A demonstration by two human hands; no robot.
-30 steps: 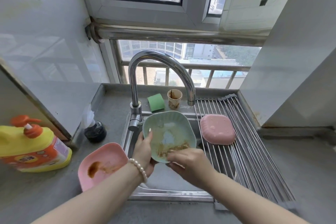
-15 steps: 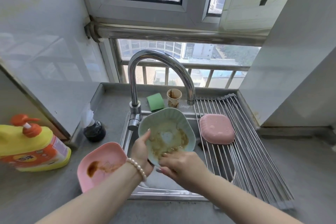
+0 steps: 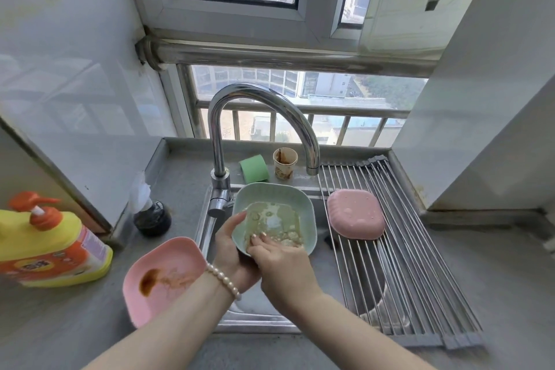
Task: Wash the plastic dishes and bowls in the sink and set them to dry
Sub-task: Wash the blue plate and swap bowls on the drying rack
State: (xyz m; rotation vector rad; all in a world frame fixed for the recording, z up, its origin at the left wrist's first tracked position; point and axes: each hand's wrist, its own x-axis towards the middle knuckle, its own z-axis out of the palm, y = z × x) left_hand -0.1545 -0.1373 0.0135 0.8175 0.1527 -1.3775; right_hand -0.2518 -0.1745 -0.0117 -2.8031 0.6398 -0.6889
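The stained pink dish (image 3: 163, 276) waits on the counter, as a second ago; the left hand (image 3: 232, 246) grips the green bowl (image 3: 274, 216) over the sink (image 3: 258, 314), now tipped flatter; the right hand (image 3: 280, 258), fingers flat, has spread the brown residue into film, so scrubbing progresses; any running water is unclear; the pink bowl (image 3: 356, 218) dries overturned on the rack (image 3: 420, 279).

Over the steel sink (image 3: 210, 228), under the chrome tap (image 3: 258, 105), sits a green plastic bowl (image 3: 297, 204). Right of it, an upturned pink plastic bowl (image 3: 356, 218) lies on the steel rod rack (image 3: 405, 279). Left, a stained pink plastic dish (image 3: 162, 276) and yellow detergent bottle (image 3: 51, 246) stand on the grey surface (image 3: 60, 324).
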